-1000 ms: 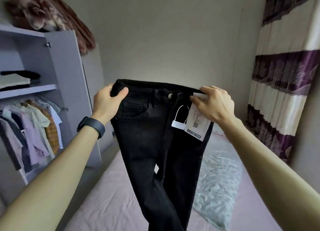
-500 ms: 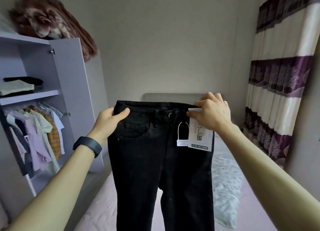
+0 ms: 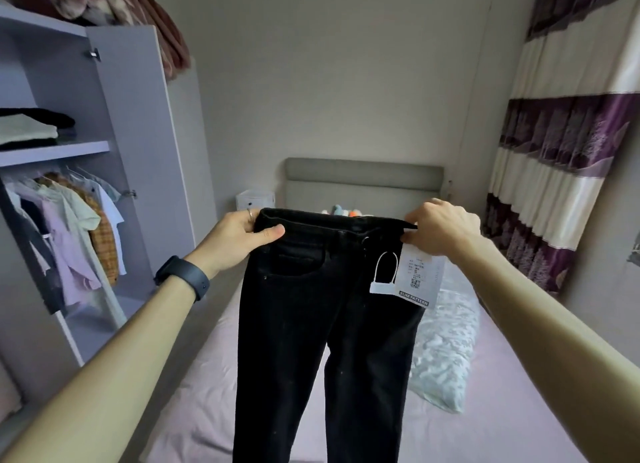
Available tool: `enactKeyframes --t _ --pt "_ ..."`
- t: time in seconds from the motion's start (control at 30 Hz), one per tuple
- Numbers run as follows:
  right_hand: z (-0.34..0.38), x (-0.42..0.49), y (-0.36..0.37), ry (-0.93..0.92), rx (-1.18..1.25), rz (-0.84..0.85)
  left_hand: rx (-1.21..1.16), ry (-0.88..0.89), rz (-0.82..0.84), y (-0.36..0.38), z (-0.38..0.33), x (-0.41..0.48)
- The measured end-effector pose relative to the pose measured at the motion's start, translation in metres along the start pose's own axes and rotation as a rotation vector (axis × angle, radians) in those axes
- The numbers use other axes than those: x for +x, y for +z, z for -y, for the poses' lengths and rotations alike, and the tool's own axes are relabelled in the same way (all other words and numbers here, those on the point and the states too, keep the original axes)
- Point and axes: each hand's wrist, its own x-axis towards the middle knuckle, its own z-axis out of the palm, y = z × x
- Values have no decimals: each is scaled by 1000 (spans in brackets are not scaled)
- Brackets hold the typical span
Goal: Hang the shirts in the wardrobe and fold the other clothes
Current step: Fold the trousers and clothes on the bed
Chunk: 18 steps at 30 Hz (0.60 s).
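Note:
I hold a pair of black jeans up by the waistband over the bed, legs hanging straight down. My left hand grips the waistband's left end, thumb across the front. My right hand pinches the right end, just above a white paper tag and a white plastic loop tag. Several shirts hang on the rail of the open wardrobe at the left.
A bed with a pink sheet lies below, with a pale patterned quilt on its right side and a grey headboard. Folded clothes sit on the wardrobe shelf. A blanket lies on top of the wardrobe. Striped curtains hang at the right.
Both hands have lowered the jeans and spread the waistband wider and flatter. The headboard now shows above the waistband.

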Motion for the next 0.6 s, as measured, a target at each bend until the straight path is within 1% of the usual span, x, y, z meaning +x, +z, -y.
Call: enactKeyframes --t 0.07,0.13,0.23,0.3,0.37,0.4,0.47,0.6 --pt "6 -1 -1 -32 -36 -43 -24 -13 19 -4 0 -2" --pt "10 -2 4 -104 18 -137 -52 -17 54 -9 -3 -3" --pt "11 1 6 -311 225 -194 -57 -22 100 -18 -7 2" --pt "16 0 4 -421 356 -269 -95 -20 141 -18 -13 6" --pt "26 -8 -1 -472 552 -349 -165 -9 179 -9 -20 10" --pt "31 -15 -5 -480 665 -359 -193 3 189 -4 -24 12" --pt "42 -25 -10 -484 851 -306 -225 6 217 7 -29 17" --pt "53 -30 -9 -461 1090 -113 -189 -38 290 26 -30 24"
